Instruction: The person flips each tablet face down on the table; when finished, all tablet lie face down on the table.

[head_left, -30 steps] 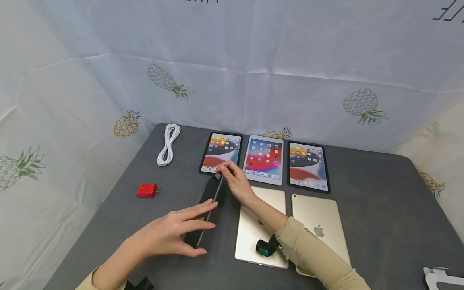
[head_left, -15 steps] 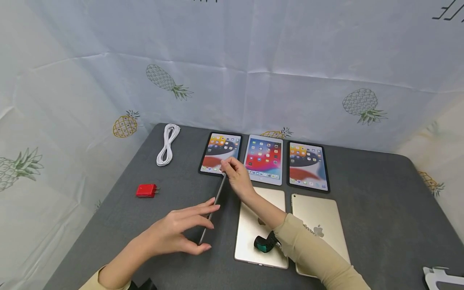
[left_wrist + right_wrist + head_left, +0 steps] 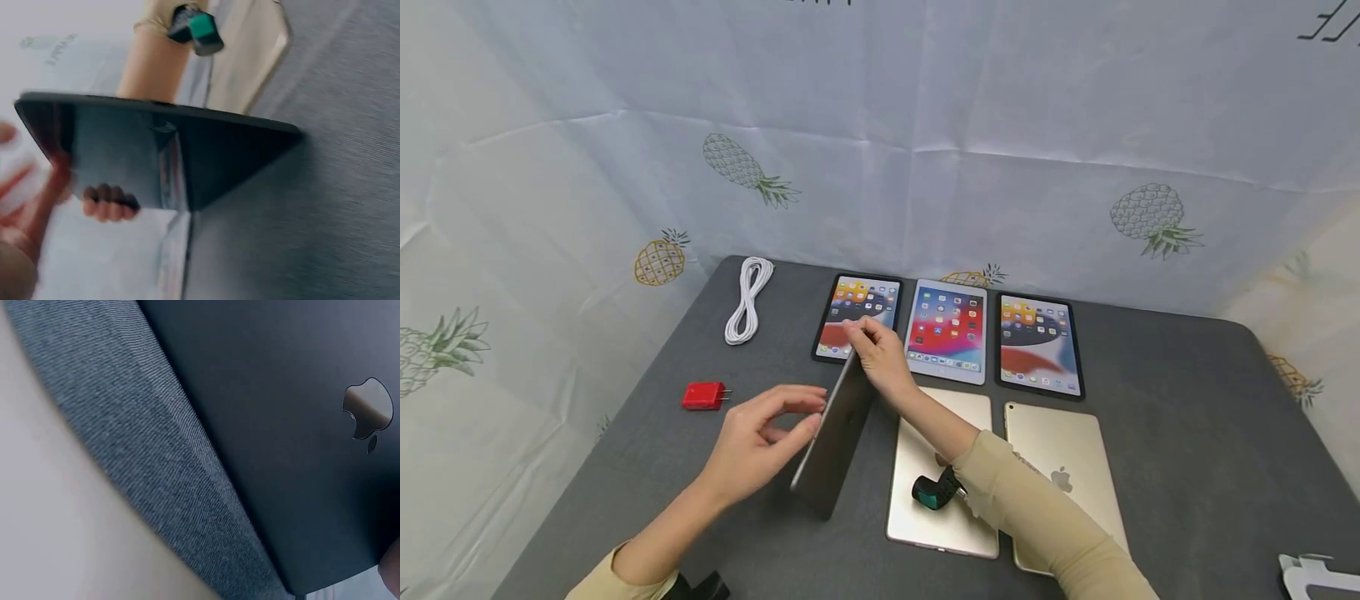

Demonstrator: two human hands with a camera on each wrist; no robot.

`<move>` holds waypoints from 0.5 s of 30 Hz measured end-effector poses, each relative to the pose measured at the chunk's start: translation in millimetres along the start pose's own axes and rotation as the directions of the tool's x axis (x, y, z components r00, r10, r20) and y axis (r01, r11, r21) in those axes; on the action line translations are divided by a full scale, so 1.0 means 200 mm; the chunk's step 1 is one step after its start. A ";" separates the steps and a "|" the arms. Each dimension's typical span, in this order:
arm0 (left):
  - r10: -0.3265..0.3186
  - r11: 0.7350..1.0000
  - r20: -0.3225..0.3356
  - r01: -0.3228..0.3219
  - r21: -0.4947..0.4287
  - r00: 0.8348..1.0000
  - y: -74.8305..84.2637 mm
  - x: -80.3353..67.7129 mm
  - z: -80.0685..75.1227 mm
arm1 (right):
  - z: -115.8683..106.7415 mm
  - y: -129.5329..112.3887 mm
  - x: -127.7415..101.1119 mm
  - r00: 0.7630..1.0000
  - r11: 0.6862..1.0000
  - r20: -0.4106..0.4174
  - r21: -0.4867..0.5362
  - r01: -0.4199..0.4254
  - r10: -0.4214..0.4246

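Note:
A dark grey tablet (image 3: pixel 835 437) stands tilted on its long edge on the grey table (image 3: pixel 1187 433), left of the middle. My right hand (image 3: pixel 859 333) pinches its far upper corner. My left hand (image 3: pixel 805 412) is at its left side, with relaxed fingers touching the raised edge and the screen side. In the left wrist view the tablet's dark screen (image 3: pixel 187 162) faces the camera, with the right hand's fingers (image 3: pixel 109 206) curled over its far edge. The right wrist view shows the tablet's back (image 3: pixel 281 425) with its logo, lifted off the table.
Three lit tablets (image 3: pixel 857 317) (image 3: pixel 947 329) (image 3: pixel 1037 342) lie in a row at the back. Two gold tablets (image 3: pixel 925 517) (image 3: pixel 1063 467) lie face down in front of them. A white cable (image 3: pixel 747 308) and a red plug (image 3: pixel 703 395) lie at the left.
The grey tablet has gone from a low tilt to past upright, leaning left. My right hand has risen with its corner, and my left hand has moved up to its raised edge.

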State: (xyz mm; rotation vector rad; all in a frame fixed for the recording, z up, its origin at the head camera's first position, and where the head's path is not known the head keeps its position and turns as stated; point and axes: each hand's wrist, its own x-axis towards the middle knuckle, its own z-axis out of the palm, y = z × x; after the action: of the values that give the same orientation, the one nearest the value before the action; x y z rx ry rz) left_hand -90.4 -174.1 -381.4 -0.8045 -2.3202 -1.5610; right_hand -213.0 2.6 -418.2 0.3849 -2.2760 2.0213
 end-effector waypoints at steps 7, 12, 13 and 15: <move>-0.434 0.883 0.130 0.392 0.259 0.892 0.01 0.10 0.01 | 0.04 -0.02 0.01 0.999 0.997 0.045 -0.082 -0.016 0.020; -0.321 0.903 0.113 0.268 0.336 0.940 0.01 0.11 0.00 | 0.02 0.02 -0.01 0.988 0.991 0.136 -0.127 -0.053 0.071; -0.307 0.907 0.106 0.257 0.334 0.946 0.01 0.11 0.00 | 0.01 0.04 -0.01 0.983 0.988 0.160 -0.141 -0.066 0.089; -0.296 0.912 0.086 0.255 0.320 0.951 0.00 0.09 -0.01 | -0.01 0.07 -0.02 0.969 0.979 0.210 -0.182 -0.091 0.129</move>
State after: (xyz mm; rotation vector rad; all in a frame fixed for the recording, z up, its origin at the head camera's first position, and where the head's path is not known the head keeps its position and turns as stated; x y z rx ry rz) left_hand -106.0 -169.7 -372.3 -0.5363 -2.7844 -1.2211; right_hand -213.2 7.1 -431.9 0.5027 -2.6359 1.8947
